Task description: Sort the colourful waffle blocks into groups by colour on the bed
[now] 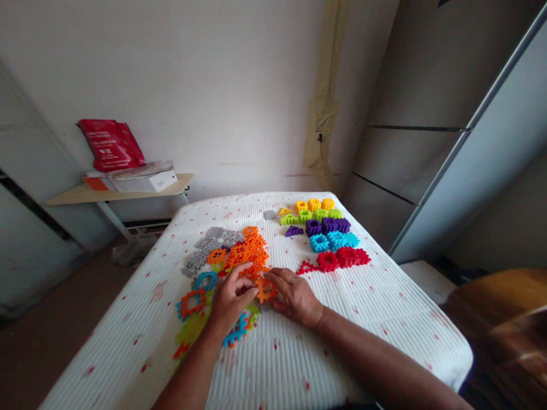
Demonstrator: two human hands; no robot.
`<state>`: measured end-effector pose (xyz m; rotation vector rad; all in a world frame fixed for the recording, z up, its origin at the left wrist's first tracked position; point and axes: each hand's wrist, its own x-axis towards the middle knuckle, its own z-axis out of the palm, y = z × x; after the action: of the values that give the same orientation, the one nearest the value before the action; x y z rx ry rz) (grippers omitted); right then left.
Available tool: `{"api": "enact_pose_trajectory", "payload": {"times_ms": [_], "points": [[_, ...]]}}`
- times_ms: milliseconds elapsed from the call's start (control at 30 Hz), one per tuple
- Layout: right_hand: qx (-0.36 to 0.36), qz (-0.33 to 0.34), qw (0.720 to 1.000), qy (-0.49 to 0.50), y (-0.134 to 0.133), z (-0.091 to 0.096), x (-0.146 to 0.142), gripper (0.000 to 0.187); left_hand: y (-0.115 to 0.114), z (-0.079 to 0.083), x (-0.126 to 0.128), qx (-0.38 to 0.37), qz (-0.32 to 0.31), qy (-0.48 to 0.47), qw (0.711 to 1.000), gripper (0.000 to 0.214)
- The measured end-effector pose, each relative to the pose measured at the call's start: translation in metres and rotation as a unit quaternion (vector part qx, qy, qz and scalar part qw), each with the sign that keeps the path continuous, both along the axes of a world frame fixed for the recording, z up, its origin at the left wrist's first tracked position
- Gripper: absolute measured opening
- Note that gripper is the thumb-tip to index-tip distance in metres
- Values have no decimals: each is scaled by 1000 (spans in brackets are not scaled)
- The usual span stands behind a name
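Both my hands meet over a small orange plastic waffle block on the white quilted mattress. My left hand pinches its left side with curled fingers. My right hand grips its right side, fingers bent. Just beyond them lies a loose heap of orange blocks, with grey blocks behind and blue, green and orange ones to the left. Sorted rows by colour lie at the far right: yellow, green, purple, blue, red.
A low shelf at the back left carries a white box and a red bag. A grey wardrobe stands on the right, with a wooden surface beside the mattress. Brown floor lies to the left.
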<state>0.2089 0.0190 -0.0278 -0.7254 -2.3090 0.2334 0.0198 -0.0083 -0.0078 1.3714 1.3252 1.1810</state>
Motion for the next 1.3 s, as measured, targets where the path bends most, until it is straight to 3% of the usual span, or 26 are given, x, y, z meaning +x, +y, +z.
{"api": "enact_pose_trajectory", "payload": {"times_ms": [233,500,867,967,1100,1200,1300], "points": [[37,-3,999,6,0,0,-3,50,0,1,1,-8,-16,-10,1000,60],[30,-11,999,-4,3,-7,-4,56,-2,4,3,-9,-20,-26,999,63],[10,-11,1000,-18,-2,4,-5,49,-1,-3,3,22,-26,-14,999,54],[2,-11,1000,-17,-2,6,-4,48,-1,-4,0,54,11,26,998,47],[-19,4,1000,-20,-8,16,10,50,1,-4,-10,86,113,55,988,35],[-27,11,998,-49,-16,28,40,52,3,-5,-17,88,172,43,980,32],[-21,-14,995,-99,-21,35,87,50,4,-6,-19,87,196,24,976,33]]}}
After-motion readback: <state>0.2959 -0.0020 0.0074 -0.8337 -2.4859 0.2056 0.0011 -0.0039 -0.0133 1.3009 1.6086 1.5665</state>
